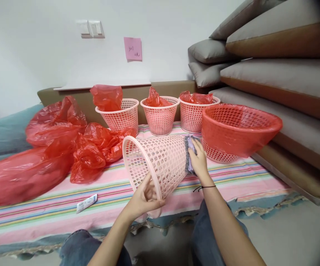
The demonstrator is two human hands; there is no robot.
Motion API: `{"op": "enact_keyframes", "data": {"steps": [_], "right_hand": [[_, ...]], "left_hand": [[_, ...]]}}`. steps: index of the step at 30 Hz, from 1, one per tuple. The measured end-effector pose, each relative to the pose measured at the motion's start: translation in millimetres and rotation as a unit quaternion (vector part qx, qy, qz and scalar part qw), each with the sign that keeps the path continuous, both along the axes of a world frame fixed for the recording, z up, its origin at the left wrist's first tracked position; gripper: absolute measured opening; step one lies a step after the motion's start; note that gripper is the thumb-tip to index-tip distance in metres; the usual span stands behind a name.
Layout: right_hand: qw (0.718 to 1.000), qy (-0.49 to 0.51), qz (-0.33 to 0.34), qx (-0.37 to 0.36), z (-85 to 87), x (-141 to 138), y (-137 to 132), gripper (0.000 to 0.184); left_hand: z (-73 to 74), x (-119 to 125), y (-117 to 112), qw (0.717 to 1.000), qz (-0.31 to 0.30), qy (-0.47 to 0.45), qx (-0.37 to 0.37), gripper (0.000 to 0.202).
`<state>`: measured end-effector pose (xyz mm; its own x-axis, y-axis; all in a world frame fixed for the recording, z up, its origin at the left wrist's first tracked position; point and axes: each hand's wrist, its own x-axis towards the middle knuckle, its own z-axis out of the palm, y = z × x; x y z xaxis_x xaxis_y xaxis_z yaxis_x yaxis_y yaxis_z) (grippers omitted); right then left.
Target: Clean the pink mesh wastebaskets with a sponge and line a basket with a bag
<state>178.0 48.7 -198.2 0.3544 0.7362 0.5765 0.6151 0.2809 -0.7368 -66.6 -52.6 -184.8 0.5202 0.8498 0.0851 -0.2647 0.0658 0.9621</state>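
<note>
A pink perforated plastic wastebasket [165, 155] lies tilted on its side in front of me, its wide mouth facing left. My left hand [146, 195] grips the lower part of its rim, thumb outside and fingers partly inside the mouth. At the basket's base, my right hand [197, 157] presses a grey and purple cloth [189, 155] against the plastic. Part of the cloth is hidden under the fingers. Just right of that hand stands another basket, covered over its upper part by a red plastic bag [234, 129].
Three pink baskets [161, 123] with red bags in them stand along the back. Crumpled red bags [90, 151] lie at left, near a small white packet [87, 203]. Stacked grey-brown cushions [282, 77] rise at right. Everything rests on a striped cloth [112, 188].
</note>
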Motion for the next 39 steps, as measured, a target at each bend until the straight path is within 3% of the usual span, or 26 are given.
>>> {"op": "enact_keyframes", "data": {"steps": [3,8,11,14,17,23,26,31,33,36,39], "right_hand": [[0.999,-0.023,0.022,0.006,3.3,-10.6,-13.2,0.047],[0.97,-0.151,0.179,0.073,28.7,-78.0,-77.6,0.051],[0.962,-0.174,0.191,0.089,35.4,-98.4,-96.2,0.052],[0.965,-0.177,0.173,0.087,32.4,-93.1,-86.4,0.052],[0.98,-0.149,0.112,0.064,22.3,-69.3,-57.4,0.05],[1.0,0.003,-0.026,-0.015,-0.7,-14.1,-4.7,0.048],[1.0,-0.008,-0.004,-0.002,3.7,-23.8,-19.2,0.047],[0.976,-0.148,0.137,0.083,27.6,-81.9,-82.8,0.046],[0.964,-0.172,0.168,0.111,33.3,-93.3,-93.5,0.047],[0.968,-0.164,0.158,0.104,31.4,-84.4,-79.8,0.045],[0.988,-0.113,0.088,0.064,19.4,-51.7,-44.0,0.043]], "left_hand": [[-1.5,0.0,1.5,1.0,0.004,-0.011,-0.013,0.112],[0.8,2.3,11.9,0.999,0.039,-0.035,0.014,0.104],[2.0,3.2,14.7,0.997,0.05,-0.042,0.045,0.095],[3.4,3.6,13.1,0.997,0.044,-0.033,0.045,0.091],[3.5,3.6,8.6,0.999,0.03,-0.011,0.022,0.092],[-5.9,6.7,-0.9,0.999,-0.029,0.021,0.002,0.097],[-6.3,10.6,-2.2,1.0,-0.018,0.007,0.006,0.094],[2.1,10.6,3.0,0.999,0.022,-0.031,0.025,0.085],[3.3,8.4,5.1,0.998,0.03,-0.039,0.033,0.082],[0.6,4.4,5.4,0.998,0.029,-0.041,0.026,0.081],[-4.1,-0.5,2.0,1.0,-0.003,-0.016,0.006,0.083]]}}
